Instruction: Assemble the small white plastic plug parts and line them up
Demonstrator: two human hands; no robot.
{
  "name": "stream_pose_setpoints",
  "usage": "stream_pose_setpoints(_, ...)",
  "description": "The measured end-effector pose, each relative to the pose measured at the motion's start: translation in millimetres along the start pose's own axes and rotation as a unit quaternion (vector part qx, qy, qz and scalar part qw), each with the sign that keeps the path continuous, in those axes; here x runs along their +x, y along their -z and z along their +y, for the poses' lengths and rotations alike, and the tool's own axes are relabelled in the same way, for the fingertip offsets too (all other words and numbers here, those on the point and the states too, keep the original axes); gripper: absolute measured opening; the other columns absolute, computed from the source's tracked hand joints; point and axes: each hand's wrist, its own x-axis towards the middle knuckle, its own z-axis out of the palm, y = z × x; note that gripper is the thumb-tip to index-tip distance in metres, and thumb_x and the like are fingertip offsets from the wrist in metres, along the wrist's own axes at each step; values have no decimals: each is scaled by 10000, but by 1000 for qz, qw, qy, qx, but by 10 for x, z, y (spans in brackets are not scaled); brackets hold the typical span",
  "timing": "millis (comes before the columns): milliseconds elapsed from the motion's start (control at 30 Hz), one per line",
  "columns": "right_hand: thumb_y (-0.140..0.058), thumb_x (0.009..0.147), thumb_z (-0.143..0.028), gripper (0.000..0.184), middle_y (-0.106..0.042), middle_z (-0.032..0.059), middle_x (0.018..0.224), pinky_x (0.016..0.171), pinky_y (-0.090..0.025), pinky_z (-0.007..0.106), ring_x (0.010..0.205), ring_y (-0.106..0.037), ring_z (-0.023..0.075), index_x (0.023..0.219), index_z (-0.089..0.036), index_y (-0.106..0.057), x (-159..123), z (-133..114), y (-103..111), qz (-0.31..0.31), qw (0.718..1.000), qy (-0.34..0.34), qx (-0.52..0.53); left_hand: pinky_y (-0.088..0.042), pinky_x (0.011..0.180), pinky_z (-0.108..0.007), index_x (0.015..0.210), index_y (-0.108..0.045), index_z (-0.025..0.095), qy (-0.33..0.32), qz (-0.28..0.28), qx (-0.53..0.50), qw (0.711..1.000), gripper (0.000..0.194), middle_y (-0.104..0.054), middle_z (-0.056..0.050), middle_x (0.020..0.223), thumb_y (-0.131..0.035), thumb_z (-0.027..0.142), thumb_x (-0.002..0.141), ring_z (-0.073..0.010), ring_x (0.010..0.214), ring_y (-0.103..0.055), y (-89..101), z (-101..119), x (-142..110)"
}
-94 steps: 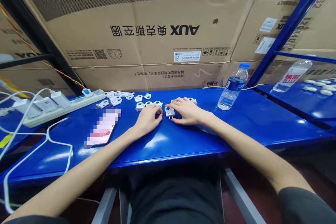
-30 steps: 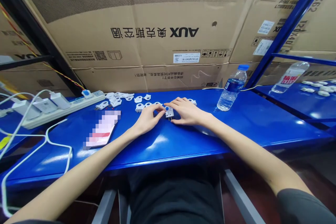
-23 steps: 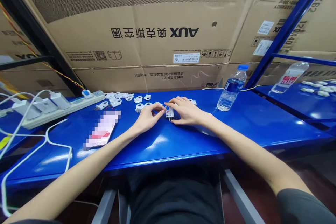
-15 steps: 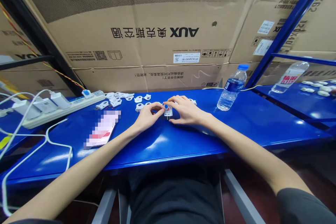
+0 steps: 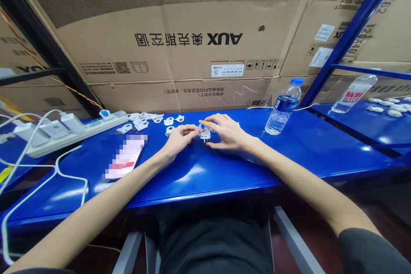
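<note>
Between my two hands is a small white plug part [image 5: 205, 133] with a round hole, a bit of red in it and metal prongs pointing down. My right hand [image 5: 226, 132] grips it from the right with bent fingers, the thumb low beside the prongs. On the other side, my left hand [image 5: 180, 139] is closed in a pinch, fingertips close to the plug part; what they hold is too small to make out. A speck of red shows under those fingertips. Similar white plug pieces [image 5: 169, 131] lie just behind the left hand, partly hidden.
More white plug pieces [image 5: 141, 125] are piled near a power strip [image 5: 93, 130] with chargers and white cables. A phone [image 5: 126, 158] lies on the blue table [image 5: 205, 180]. A water bottle [image 5: 284, 109] stands at right, before large cardboard boxes [image 5: 192, 13].
My left fingertips have drawn slightly left, away from the plug part. The plug part has risen a little and turned slightly in my right hand.
</note>
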Motion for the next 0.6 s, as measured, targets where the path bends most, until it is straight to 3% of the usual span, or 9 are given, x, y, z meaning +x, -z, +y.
stream_pose_setpoints(400,-649,968,-446,660,-606,166,1464,1135,-412,522,1324,-558,333,1561,-195,-507,4,-25,41,33,999,5,13,-406,624,-276,790,-740,187,25,-10,-50,998,232,-722,-54,870,-759,411,733,-187,838,-615,-4,61,-34)
stream_pose_setpoints(600,-666,964,-431,664,-618,166,1449,1117,-433,531,1306,-572,333,1565,-203,-503,5,-8,24,56,998,23,14,-333,584,-249,743,-723,171,35,-24,-101,994,225,-650,-34,823,-787,380,692,-147,771,-534,-5,58,-36)
